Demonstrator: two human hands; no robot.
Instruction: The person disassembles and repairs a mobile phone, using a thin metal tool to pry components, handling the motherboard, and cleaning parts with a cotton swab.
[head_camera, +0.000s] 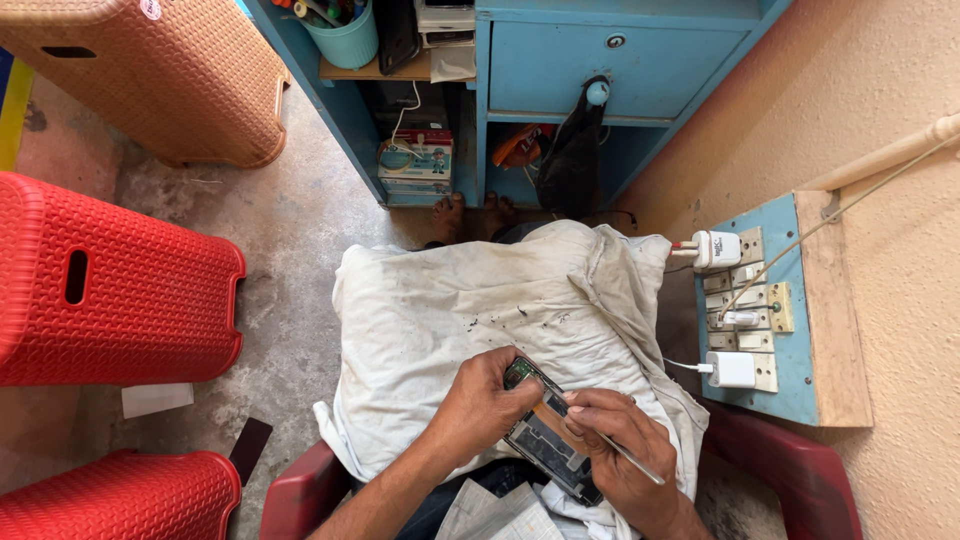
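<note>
Opened phone (545, 435) lies over the lap on a white cloth (450, 320) (likely to catch small parts); left hand (485, 405) clasps its upper end to steady it; right hand (620, 440) pinches a thin metal tool (632, 460) against its insides.

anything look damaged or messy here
The phone held in the left hand is opened up, its insides bare, while the right hand holds a thin tool to it. Dark specks litter the white cloth on the lap.
</note>
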